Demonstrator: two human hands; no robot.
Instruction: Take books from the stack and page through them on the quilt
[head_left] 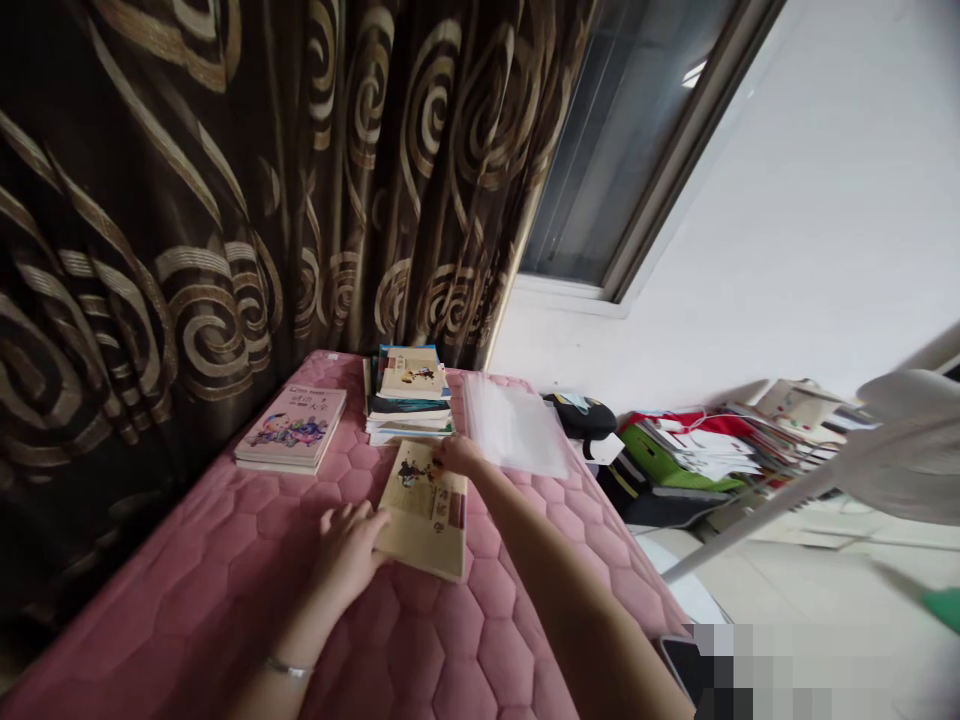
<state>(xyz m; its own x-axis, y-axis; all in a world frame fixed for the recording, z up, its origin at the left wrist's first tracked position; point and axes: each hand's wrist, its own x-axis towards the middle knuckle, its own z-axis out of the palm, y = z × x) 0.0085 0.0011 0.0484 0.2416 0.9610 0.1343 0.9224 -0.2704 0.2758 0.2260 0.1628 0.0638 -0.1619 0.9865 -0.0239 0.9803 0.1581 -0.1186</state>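
Note:
A tan book [424,510] with a small dark picture and Chinese characters lies on the pink quilted mattress [480,640], its cover turned so the characters look upside down. At its left edge is my left hand [351,545], with the thumb side against the book and the other fingers bent over the mattress. My right hand [459,456] is closed at the book's far right corner; some of its fingertips are hidden. Just beyond stands a stack of books [409,410], topped by a similar tan one. Pink-covered books [294,428] lie in a pile to the left.
Clear plastic sleeves [517,428] lie right of the stack. Patterned dark curtains [367,180] hang along the far left side. Past the mattress's right edge are a black bag [581,415], piled papers [705,450] and a white fan [900,440]. A phone-like dark object [681,660] lies near my right forearm.

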